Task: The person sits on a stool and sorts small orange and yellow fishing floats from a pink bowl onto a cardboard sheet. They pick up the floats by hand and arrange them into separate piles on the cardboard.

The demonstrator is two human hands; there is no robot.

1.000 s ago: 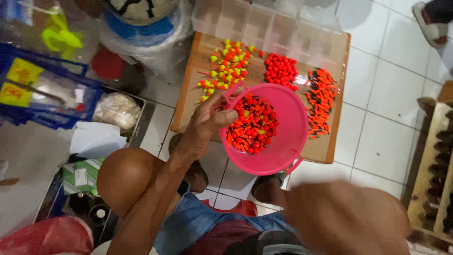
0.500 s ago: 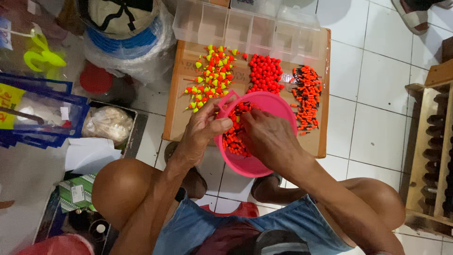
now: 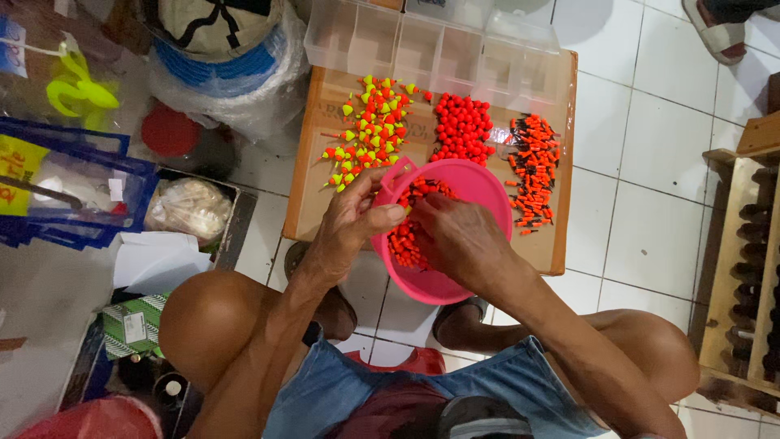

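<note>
My left hand (image 3: 353, 223) grips the near-left rim of a pink plastic bowl (image 3: 475, 183) and holds it tilted over my knees. Inside the bowl lie several small orange and black fishing floats (image 3: 405, 237). My right hand (image 3: 459, 240) reaches into the bowl, fingers curled down among the floats; whether it holds any is hidden. Behind the bowl a cardboard sheet (image 3: 321, 203) on the floor carries three sorted heaps: yellow-green-red floats (image 3: 366, 130), round red-orange floats (image 3: 461, 128) and orange-black floats (image 3: 532, 171).
A clear plastic compartment box (image 3: 431, 45) lies at the cardboard's far edge. At the left stand wrapped bundles (image 3: 227, 73), blue trays (image 3: 65, 187), a bagged item (image 3: 187, 207) and papers. A wooden rack (image 3: 747, 276) stands at the right. Another person's sandalled foot (image 3: 719, 28) shows top right.
My right hand came up from below and went into the bowl. The bowl shifted a little lower and nearer to me; my left hand kept its hold on the rim.
</note>
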